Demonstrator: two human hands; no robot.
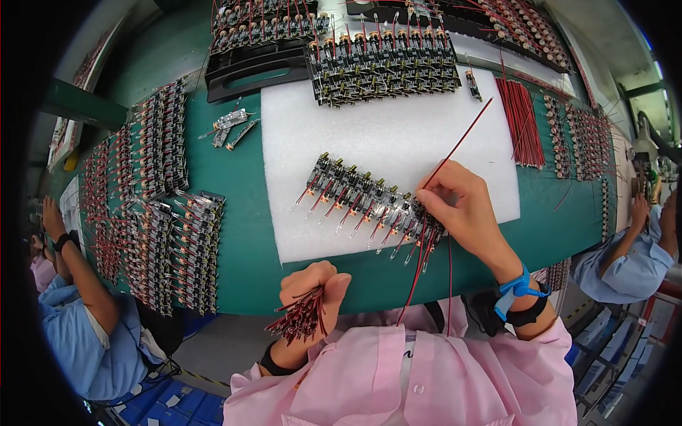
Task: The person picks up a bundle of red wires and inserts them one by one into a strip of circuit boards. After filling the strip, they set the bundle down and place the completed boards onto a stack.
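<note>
Head view: the right hand is at the right end of a row of boards, thumb and forefinger pinched narrow on a red wire. The row lies on the white foam, slantwise, its long axis running from upper left down to the right end beside the fingertips. The wire's free length points up and to the right, away from the row and steeply across that axis; whether its lower end touches a board is hidden by the fingers.

The row is left of the right hand, which is clearly the nearer of the two. The left hand is below the row, apart from it, near the foam's lower edge. It is curled around a bundle of red wires, whose ends point toward the lower left.

Clear-tipped leads stick out along the row's lower side, and long red wires trail from its right end toward the pink shirt. Above it, a block of boards rests on the foam's far edge. Right of the foam, a sheaf of red wires lies on the green table.
</note>
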